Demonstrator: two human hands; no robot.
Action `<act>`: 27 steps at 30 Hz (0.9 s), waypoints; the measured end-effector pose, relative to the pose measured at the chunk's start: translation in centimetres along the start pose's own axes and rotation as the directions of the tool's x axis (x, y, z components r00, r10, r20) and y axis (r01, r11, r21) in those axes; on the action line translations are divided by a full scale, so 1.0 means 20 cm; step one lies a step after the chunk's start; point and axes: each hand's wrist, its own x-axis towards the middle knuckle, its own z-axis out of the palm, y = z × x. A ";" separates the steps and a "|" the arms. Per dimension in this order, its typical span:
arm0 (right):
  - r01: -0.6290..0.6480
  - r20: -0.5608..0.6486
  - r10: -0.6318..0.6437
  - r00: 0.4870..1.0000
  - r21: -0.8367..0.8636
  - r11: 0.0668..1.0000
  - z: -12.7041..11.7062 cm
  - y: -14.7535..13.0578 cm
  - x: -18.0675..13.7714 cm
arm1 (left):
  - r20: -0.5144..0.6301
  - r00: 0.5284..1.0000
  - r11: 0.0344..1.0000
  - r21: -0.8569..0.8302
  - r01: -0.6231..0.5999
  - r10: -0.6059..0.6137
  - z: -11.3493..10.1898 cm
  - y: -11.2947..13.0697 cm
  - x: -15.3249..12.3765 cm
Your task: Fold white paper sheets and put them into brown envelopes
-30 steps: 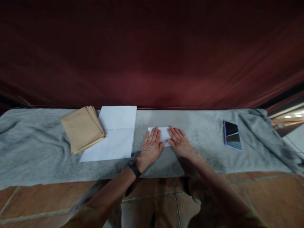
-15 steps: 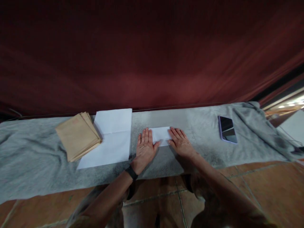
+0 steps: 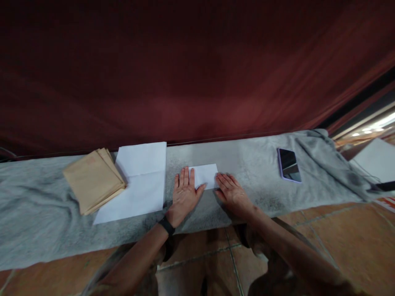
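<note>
A small folded sheet of white paper lies flat on the grey cloth in front of me. My left hand rests flat with its fingers stretched out over the paper's left end, the thumb along the near edge. At the right end, my right hand lies palm down, its fingertips touching the paper's edge and its fingers out straight. A black band circles my left wrist. Left of my hands are larger white paper sheets with a crease across the middle.
Brown envelopes are stacked at the left, overlapping the white sheets. A phone in a purple case lies at the right on the grey cloth. Behind hangs a dark red curtain. Tiled floor shows below.
My right hand has slid off the top of the folded paper to its right edge, uncovering more of it. My left hand stays on the left end. The whole view has shifted slightly.
</note>
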 end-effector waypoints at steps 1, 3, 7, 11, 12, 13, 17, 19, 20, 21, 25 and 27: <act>0.007 0.003 -0.007 1.000 0.001 1.000 -0.01 -0.01 -0.01 | 0.000 1.000 1.000 0.006 -0.001 0.001 0.00 0.00 0.00; 0.011 0.009 -0.011 1.000 -0.001 1.000 -0.03 -0.02 -0.02 | -0.001 1.000 1.000 0.025 -0.005 0.005 0.01 0.00 0.00; 0.012 0.034 -0.011 0.999 -0.005 1.000 -0.05 -0.04 -0.03 | 0.000 1.000 0.998 0.061 -0.007 0.007 0.00 0.00 0.00; -0.010 0.041 0.009 0.999 0.042 0.999 -0.08 -0.03 -0.01 | -0.002 1.000 0.997 0.072 -0.009 0.009 -0.01 0.00 0.00; -0.022 0.036 0.020 0.999 0.061 0.998 -0.08 -0.03 0.00 | -0.004 1.000 0.997 0.072 -0.013 0.013 -0.01 0.00 0.00; -0.027 0.032 0.024 0.999 0.081 0.996 -0.08 -0.03 0.01 | -0.008 1.000 0.997 0.071 -0.022 0.023 -0.01 0.00 0.01; 0.023 0.042 -0.028 0.999 0.117 0.993 -0.05 -0.06 0.05 | -0.017 0.992 0.991 0.044 -0.123 0.124 -0.02 0.04 0.01; 0.036 0.058 -0.042 0.997 0.100 0.994 -0.01 -0.09 0.05 | 0.004 0.984 0.983 0.018 -0.181 0.181 -0.02 0.07 0.01; 0.032 0.063 -0.038 0.997 0.086 0.996 0.01 -0.10 0.06 | 0.017 0.980 0.981 0.005 -0.196 0.196 -0.01 0.08 0.00; 0.026 0.065 -0.031 0.997 0.072 0.997 0.03 -0.11 0.06 | 0.028 0.979 0.980 -0.005 -0.201 0.201 0.00 0.09 0.00; 0.005 0.051 -0.007 0.999 0.040 0.999 0.08 -0.11 0.05 | 0.054 0.989 0.990 -0.029 -0.137 0.138 0.02 0.11 0.01; -0.012 0.044 0.010 0.999 0.038 0.999 0.09 -0.10 0.05 | 0.055 0.994 0.995 -0.032 -0.090 0.091 0.02 0.10 0.01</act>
